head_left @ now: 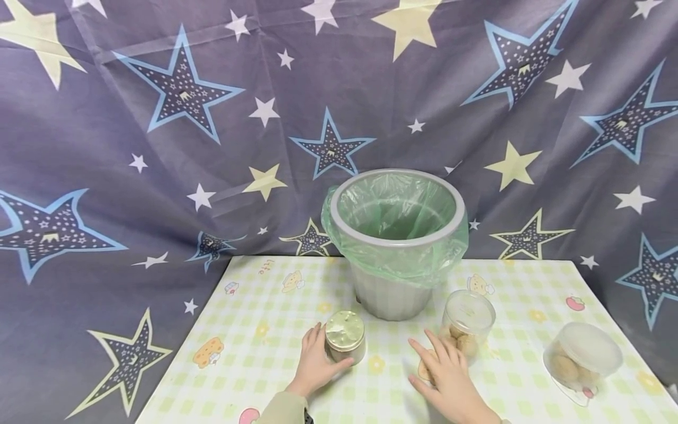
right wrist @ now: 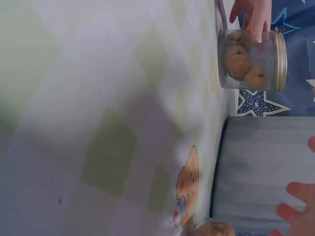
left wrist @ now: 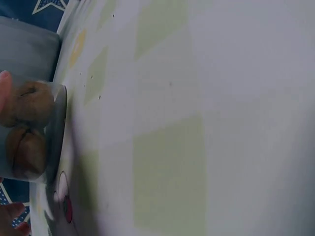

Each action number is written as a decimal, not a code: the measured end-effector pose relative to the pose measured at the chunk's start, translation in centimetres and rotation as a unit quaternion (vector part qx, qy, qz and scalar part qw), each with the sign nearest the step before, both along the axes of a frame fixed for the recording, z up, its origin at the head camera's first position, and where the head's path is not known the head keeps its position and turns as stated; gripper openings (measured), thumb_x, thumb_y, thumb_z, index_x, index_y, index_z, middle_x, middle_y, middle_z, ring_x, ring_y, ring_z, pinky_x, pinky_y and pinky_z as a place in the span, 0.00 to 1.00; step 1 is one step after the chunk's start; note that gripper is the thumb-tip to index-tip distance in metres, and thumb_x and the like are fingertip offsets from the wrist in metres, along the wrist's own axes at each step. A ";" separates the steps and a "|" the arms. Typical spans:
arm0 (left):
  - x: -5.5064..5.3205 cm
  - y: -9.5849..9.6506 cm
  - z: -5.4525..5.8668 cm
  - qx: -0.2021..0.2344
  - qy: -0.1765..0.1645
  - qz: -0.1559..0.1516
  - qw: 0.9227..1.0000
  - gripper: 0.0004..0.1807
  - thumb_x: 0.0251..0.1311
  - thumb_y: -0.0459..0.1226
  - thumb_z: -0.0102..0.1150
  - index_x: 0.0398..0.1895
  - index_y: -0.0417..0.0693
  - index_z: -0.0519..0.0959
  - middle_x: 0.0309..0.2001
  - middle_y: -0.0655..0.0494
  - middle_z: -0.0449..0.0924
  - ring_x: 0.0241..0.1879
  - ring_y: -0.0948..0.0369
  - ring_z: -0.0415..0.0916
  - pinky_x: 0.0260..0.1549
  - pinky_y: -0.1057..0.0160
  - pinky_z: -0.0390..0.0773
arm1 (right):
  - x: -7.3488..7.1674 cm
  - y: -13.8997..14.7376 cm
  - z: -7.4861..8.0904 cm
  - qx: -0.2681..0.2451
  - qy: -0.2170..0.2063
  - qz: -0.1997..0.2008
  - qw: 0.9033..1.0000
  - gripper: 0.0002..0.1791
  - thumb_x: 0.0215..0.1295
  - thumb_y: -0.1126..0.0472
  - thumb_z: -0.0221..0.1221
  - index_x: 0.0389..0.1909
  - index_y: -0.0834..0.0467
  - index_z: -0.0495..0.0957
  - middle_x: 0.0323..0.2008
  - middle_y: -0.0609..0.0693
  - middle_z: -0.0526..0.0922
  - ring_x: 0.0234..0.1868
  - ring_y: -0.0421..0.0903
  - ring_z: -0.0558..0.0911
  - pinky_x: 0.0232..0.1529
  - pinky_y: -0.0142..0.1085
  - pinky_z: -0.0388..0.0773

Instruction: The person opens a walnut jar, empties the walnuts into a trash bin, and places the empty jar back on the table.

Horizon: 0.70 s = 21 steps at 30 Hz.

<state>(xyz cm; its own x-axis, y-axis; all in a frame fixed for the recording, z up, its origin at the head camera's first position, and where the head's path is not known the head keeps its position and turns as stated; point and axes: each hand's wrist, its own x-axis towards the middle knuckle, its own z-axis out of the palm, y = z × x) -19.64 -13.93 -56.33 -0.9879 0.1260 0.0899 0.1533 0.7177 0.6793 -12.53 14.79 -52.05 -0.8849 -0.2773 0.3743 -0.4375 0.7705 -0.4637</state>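
Jar (head_left: 346, 340) stands upright, gripped by the left hand (head_left: 315, 366); the right hand (head_left: 449, 380) (fingers spread, empty) is farther rightward.

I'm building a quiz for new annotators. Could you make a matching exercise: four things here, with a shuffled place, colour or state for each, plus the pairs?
Things
1. Gold-lidded jar
2. Bin
3. Tablecloth
4. Backdrop

Descriptions
A. Dark, star-patterned
B. Pale, green-checked
C. In the left grip
D. Lined with a green bag

Pairs: 1-C, 2-D, 3-B, 4-A
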 end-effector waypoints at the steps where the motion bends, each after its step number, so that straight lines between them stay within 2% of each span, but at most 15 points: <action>1: -0.1 0.2 -0.1 0.015 0.000 0.003 1.000 0.58 0.39 0.57 0.73 0.69 0.36 0.56 0.68 0.31 0.53 0.68 0.35 0.45 0.59 0.29 0.56 | 0.0 0.0 -0.1 0.001 -0.003 -0.003 1.000 0.31 0.60 0.50 0.61 0.65 0.52 0.67 0.66 0.64 0.62 0.61 0.66 0.61 0.52 0.69 0.57; 4: -0.2 0.8 -0.4 0.072 -0.009 0.015 0.997 0.57 0.37 0.53 0.76 0.69 0.42 0.57 0.67 0.38 0.58 0.68 0.40 0.46 0.59 0.30 0.56 | -0.1 -0.1 -0.3 0.010 -0.005 -0.007 1.000 0.31 0.60 0.50 0.61 0.65 0.53 0.67 0.65 0.64 0.63 0.60 0.65 0.64 0.50 0.70 0.63; 8: -0.3 1.6 -0.6 0.137 -0.019 0.039 0.990 0.54 0.34 0.47 0.79 0.67 0.46 0.60 0.63 0.47 0.63 0.66 0.45 0.50 0.61 0.35 0.57 | -0.2 -0.2 -0.3 0.012 0.001 -0.007 1.000 0.32 0.60 0.50 0.61 0.64 0.54 0.68 0.64 0.65 0.64 0.58 0.65 0.67 0.48 0.71 0.66; 12: -0.3 2.2 -0.7 0.168 -0.014 0.056 0.984 0.52 0.34 0.45 0.79 0.65 0.45 0.61 0.60 0.47 0.67 0.62 0.47 0.60 0.61 0.40 0.62 | -0.3 -0.2 0.0 0.003 -0.003 -0.007 1.000 0.32 0.60 0.52 0.62 0.65 0.55 0.67 0.64 0.66 0.64 0.57 0.65 0.68 0.47 0.70 0.68; 16: -0.2 2.6 -0.8 0.185 -0.001 0.055 0.981 0.51 0.35 0.44 0.78 0.65 0.46 0.61 0.59 0.48 0.71 0.59 0.48 0.69 0.61 0.44 0.66 | -0.4 -0.2 0.3 -0.016 -0.038 -0.011 0.999 0.32 0.61 0.51 0.61 0.66 0.56 0.66 0.65 0.67 0.63 0.58 0.64 0.68 0.46 0.69 0.70; 21: 0.1 2.9 -0.4 0.214 0.009 0.032 0.976 0.49 0.37 0.41 0.77 0.65 0.47 0.61 0.59 0.51 0.71 0.59 0.50 0.70 0.61 0.46 0.67 | -0.7 -0.3 1.4 -0.072 -0.100 -0.005 0.992 0.34 0.63 0.51 0.59 0.68 0.57 0.63 0.67 0.69 0.57 0.62 0.72 0.62 0.44 0.73 0.67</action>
